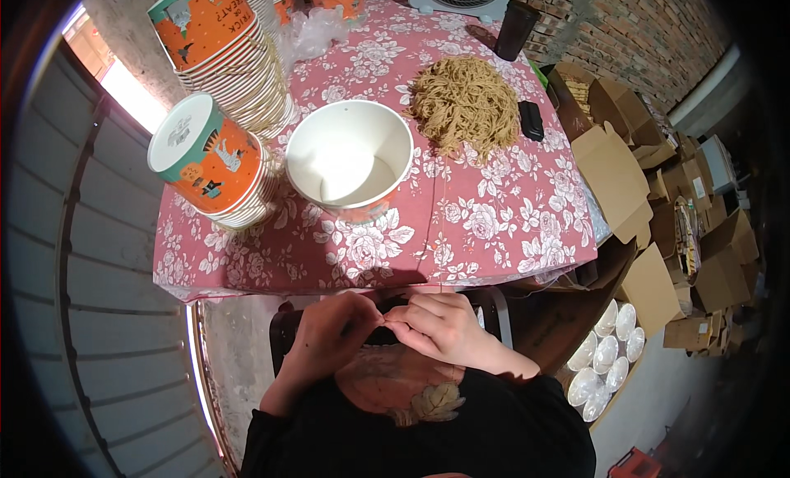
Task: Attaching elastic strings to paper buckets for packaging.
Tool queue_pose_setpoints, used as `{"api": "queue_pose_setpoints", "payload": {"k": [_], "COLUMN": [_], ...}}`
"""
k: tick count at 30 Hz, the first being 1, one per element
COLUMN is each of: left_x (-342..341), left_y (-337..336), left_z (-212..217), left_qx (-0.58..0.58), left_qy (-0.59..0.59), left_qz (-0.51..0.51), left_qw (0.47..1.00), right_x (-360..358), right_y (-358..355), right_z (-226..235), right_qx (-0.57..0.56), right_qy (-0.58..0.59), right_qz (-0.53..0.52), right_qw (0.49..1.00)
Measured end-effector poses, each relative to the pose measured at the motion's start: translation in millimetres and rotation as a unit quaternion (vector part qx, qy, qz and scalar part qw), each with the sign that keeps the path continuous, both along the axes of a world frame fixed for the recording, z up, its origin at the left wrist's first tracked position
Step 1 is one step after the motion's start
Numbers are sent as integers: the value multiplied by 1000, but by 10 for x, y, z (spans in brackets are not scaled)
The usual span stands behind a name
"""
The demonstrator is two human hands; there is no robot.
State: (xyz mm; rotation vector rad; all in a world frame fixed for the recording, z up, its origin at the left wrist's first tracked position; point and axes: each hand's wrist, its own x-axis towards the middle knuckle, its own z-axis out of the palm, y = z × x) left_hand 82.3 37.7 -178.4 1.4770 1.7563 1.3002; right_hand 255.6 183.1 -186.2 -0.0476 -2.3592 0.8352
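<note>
From where I stand, the person's two hands meet just in front of the bench [527, 215], which is covered with a pink cloth patterned in white flowers. The left hand [337, 326] has its fingers curled, its tips pressed together against those of the right hand [440, 326], which is pinched in the same way; whatever lies between the tips is too small for me to make out. A thin strand [436, 198] seems to run across the cloth from a heap of tan string [465, 104] toward the near edge, by the right hand. The heap sits on the bench's far right half, with a small black case [531, 120] just beside it and a dark cup [517, 34] behind. Left of it stands an open paper bucket [391, 141], upright, white inside. Farther left are a short bucket stack [218, 161] and a taller stack [210, 34], both orange and green, bottoms up.
</note>
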Motion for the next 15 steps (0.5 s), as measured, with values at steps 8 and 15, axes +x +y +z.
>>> {"api": "queue_pose_setpoints", "payload": {"k": [8,15], "left_x": [32,-271], "left_y": [15,325], "left_z": [68,256], "left_qx": [-6,159], "left_qy": [-45,124], "left_qz": [-9,48], "left_qw": [999,978], "right_x": [13,166], "right_y": [-3,93], "right_z": [-18,258], "right_qx": [1,-29], "right_qy": [50,61], "right_qz": [-12,-61], "right_qw": [999,996]}}
